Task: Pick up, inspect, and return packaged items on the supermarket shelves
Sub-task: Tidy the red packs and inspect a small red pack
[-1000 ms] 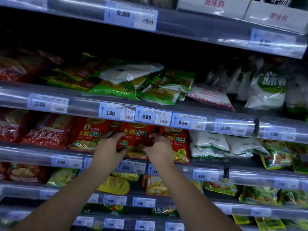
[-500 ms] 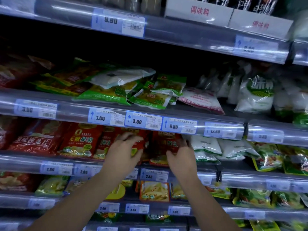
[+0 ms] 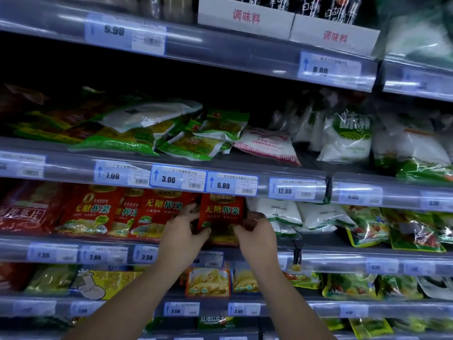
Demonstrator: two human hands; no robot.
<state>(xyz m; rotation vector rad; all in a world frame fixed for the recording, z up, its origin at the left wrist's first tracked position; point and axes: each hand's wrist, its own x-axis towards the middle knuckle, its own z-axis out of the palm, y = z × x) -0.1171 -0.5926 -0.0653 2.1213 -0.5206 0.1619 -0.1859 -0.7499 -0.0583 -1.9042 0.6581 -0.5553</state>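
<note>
Your two forearms rise from six o'clock and meet on one packet. Your left hand [image 3: 182, 235] is grasping the left edge of a red pickled-mustard packet [image 3: 221, 212], thumb hooked under its lower corner and fingers spread over that side. Your right hand [image 3: 255, 233] is pinching the packet's lower right corner, fingers curled around its edge. The packet stands upright between your hands, at about the centre of the view, its top tucked just under the price rail [image 3: 282, 190] and its bottom hidden behind your hands.

Below your wrists, toward six o'clock, yellow snack packets [image 3: 208, 282] sit on the lower shelf, behind tags reading 2.50.

To nine o'clock of the held packet, more red packets of the same design [image 3: 93, 212] lean in a row, touching one another, and a darker red packet [image 3: 24, 212] stands at the far left. To three o'clock lie white pouches [image 3: 279, 211], just beside your right hand, then green-edged vegetable packets [image 3: 411, 229].

Directly above the packet, the 6.80 price tag [image 3: 231, 184] sits on the rail, with 3.00 and 7.00 tags to its left.

Up toward twelve o'clock, green packets [image 3: 122, 143] lie flat in a loose heap, a pink-printed white bag [image 3: 267, 146] beside them, and tall white bags [image 3: 348, 138] at two o'clock. Highest, two white cards with red characters [image 3: 246, 18] stand on the top shelf.
</note>
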